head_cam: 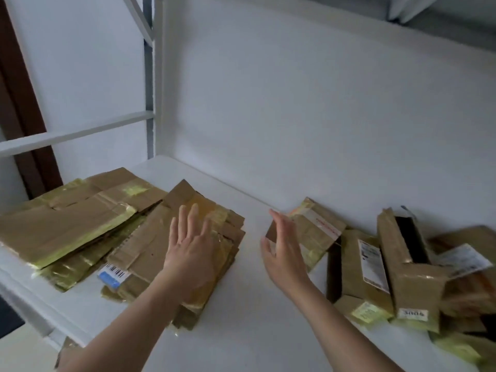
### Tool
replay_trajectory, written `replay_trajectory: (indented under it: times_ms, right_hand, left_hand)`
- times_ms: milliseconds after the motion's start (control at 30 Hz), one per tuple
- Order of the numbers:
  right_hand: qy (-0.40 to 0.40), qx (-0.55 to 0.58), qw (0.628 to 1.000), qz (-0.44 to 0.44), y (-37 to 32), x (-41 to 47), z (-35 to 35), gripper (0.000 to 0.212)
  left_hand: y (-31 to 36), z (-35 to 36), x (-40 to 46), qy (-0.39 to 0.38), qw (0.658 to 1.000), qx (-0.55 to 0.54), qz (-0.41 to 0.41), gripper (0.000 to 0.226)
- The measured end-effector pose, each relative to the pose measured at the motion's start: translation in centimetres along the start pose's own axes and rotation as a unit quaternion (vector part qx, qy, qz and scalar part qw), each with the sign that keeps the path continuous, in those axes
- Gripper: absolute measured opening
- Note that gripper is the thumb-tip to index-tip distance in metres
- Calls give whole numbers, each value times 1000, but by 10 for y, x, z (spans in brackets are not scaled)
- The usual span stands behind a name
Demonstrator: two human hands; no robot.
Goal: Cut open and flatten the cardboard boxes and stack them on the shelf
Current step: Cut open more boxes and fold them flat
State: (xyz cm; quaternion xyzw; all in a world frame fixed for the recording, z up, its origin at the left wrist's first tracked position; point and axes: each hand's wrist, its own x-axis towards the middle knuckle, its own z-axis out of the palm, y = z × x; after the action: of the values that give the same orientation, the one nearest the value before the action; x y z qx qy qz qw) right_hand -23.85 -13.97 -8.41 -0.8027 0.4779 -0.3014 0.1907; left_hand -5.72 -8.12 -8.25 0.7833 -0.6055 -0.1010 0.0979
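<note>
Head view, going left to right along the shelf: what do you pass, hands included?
Large flattened cardboard pile → smaller flattened stack with the left hand flat on it → bare white shelf → right hand, open, at a small taped box → labelled box → box cut open along its top.

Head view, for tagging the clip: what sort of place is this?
Probably a storeroom or packing area: a white metal shelf holds flattened brown cardboard boxes and unflattened taped brown parcel boxes.
</note>
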Motion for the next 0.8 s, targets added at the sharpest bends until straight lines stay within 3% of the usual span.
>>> replay_trajectory:
  times_ms: [67, 133, 233, 300, 500, 567, 733, 800]
  right_hand:
    - [103, 4, 994, 19, 19, -3, -35, 51]
    - [150, -16, 986, 78, 45, -1, -58, 55]
    - [121, -32, 968, 219, 83, 1, -71, 65]
    - [97, -21, 960, 263, 100, 8, -70, 69]
    - [82, 204, 895, 388, 134, 16, -46, 67]
    - [67, 229, 886, 398, 139, 16, -44, 65]
    - [54, 254, 903, 341, 123, -2, -37, 56]
    - [65, 253, 911, 320, 106, -12, -37, 47]
  left_hand:
    - [41, 2, 12, 21, 996, -66, 51, 93]
    - [79, 6, 22, -16, 989, -125, 76, 97]
    - [116, 15, 48, -90, 961, -256, 52, 93]
    - [128, 20, 66, -99, 928, -358, 18, 89]
    - [147, 52, 80, -128, 843, -523, -5, 76]
    - [150, 55, 77, -97, 840, -533, -18, 75]
    - [135, 61, 48, -92, 890, -444, -40, 54]
    - [127, 64, 33, -95, 895, -431, -61, 51]
